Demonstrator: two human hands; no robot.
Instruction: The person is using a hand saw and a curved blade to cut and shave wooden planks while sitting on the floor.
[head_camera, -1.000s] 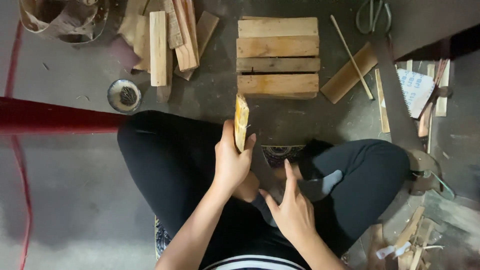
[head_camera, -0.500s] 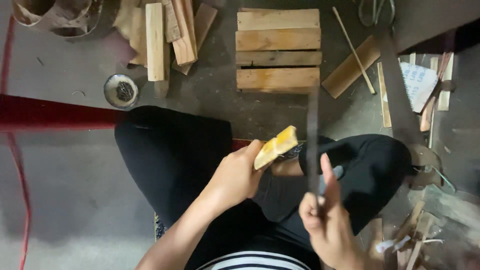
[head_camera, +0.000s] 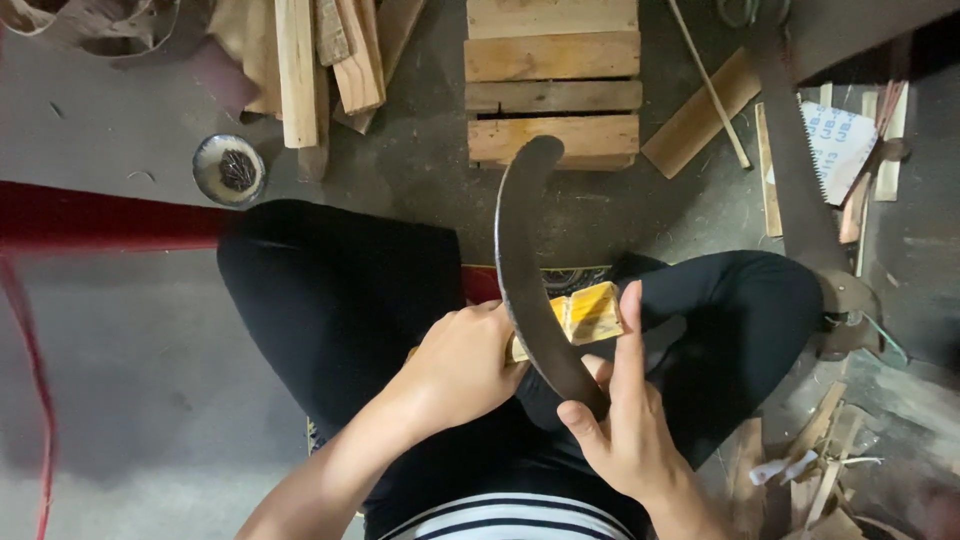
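I sit cross-legged on the floor in black trousers. My left hand (head_camera: 462, 365) grips a short yellow-brown piece of wood (head_camera: 592, 312) and holds it level over my lap. My right hand (head_camera: 630, 432) holds a long curved dark blade (head_camera: 520, 270) by its lower end, index finger stretched up along the wood. The blade lies across the wood, and its rounded tip reaches up over the front of a small wooden pallet block (head_camera: 552, 80).
Loose planks (head_camera: 330, 60) lie at the upper left, a small round dish of dark nails (head_camera: 229, 170) beside them. A hand saw (head_camera: 800, 190), thin sticks and paper lie at the right. A red beam (head_camera: 100, 215) crosses the left. Wood scraps (head_camera: 815, 460) sit lower right.
The wood went from upright to lying level in my left hand. My right hand took up the curved blade and swung it from edge-on to lying across the wood.
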